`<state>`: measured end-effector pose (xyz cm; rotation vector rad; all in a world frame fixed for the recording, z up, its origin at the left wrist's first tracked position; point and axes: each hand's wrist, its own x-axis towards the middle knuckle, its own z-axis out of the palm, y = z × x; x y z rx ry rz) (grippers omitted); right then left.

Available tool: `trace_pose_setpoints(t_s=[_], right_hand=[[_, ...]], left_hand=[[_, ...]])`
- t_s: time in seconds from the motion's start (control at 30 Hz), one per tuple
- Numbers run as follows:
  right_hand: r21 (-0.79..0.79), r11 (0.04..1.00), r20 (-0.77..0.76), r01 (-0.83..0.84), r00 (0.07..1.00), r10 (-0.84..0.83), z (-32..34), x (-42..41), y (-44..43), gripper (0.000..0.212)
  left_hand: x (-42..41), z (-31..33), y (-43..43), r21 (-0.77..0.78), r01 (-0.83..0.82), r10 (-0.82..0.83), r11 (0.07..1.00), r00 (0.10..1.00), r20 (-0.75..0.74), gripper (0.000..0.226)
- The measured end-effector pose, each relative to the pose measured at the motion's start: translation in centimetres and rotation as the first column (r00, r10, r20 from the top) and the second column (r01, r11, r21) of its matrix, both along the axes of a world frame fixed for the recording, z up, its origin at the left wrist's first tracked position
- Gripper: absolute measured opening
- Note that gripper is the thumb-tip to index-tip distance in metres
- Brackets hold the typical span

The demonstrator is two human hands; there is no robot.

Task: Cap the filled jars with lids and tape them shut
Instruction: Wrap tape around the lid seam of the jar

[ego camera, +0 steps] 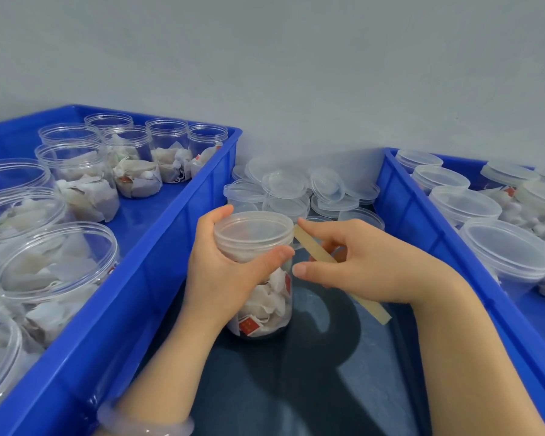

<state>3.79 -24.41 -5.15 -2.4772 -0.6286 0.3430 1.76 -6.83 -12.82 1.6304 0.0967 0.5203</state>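
I see my left hand (221, 265) wrapped around the clear round plastic jar of white tea bags (265, 297), already capped with a translucent lid (254, 229), standing on the dark table (296, 388) between 2 blue plastic crates. At 3 o'clock my right hand (359, 265) holds a pale yellow tape strip (312, 247), its end touching the lid's rim. Loose clear lids (296, 187) lie piled at 12 o'clock.

1. A small packing workroom, seen from above a dark worktop (296, 391) set against a plain grey wall (296, 58).
2. On the left, a blue plastic crate (170, 247) holds many identical open jars (73, 171) filled with tea bags (88, 196).
3. On the right, a second blue crate (422, 221) holds capped jars (463, 206) of the same kind.
4. Between the crates, at the far side, lies a heap of loose clear lids (296, 187).
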Motion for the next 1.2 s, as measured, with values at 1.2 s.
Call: trace_pose_setpoints(t_s=[1.2], right_hand=[[0.049, 0.985, -0.117, 0.166, 0.980, -0.159, 0.3, 0.4, -1.0, 0.092]], left_hand=[[-0.4, 0.4, 0.5, -0.098, 0.312, -0.313, 0.945, 0.950, 0.000, 0.105]])
